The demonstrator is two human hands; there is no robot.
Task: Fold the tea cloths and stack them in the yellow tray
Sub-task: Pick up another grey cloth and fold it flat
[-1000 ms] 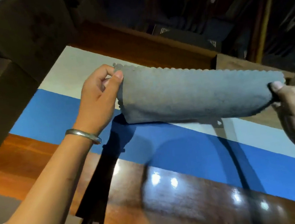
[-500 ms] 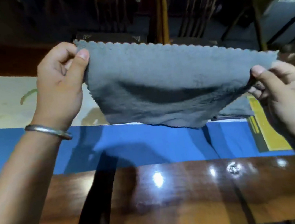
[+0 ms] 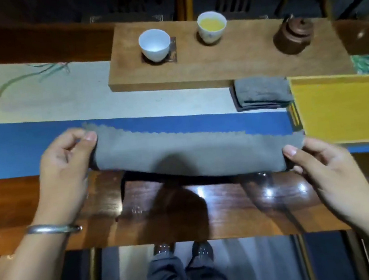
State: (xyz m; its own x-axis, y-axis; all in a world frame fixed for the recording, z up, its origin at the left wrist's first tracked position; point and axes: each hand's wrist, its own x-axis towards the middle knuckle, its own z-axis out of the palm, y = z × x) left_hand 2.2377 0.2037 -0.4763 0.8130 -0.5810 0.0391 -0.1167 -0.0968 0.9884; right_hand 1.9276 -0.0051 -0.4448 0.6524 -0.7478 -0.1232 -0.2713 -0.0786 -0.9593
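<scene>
Our left hand (image 3: 65,163) and right hand (image 3: 321,167) each pinch an end of a grey tea cloth (image 3: 189,153), doubled over above the table edge. It looks light and limp; corners grip best. The yellow tray (image 3: 342,111) is bare; folded cloths (image 3: 262,93) wait beside it.

The cloth (image 3: 187,153) hangs between the left hand (image 3: 65,163) and right hand (image 3: 326,169), over the table's (image 3: 46,198) near edge. The tray (image 3: 342,108) lies at the right edge, with folded cloths (image 3: 262,93) touching its left side. Behind them a wooden board (image 3: 227,64) carries two cups (image 3: 155,44) and a teapot (image 3: 292,34).
</scene>
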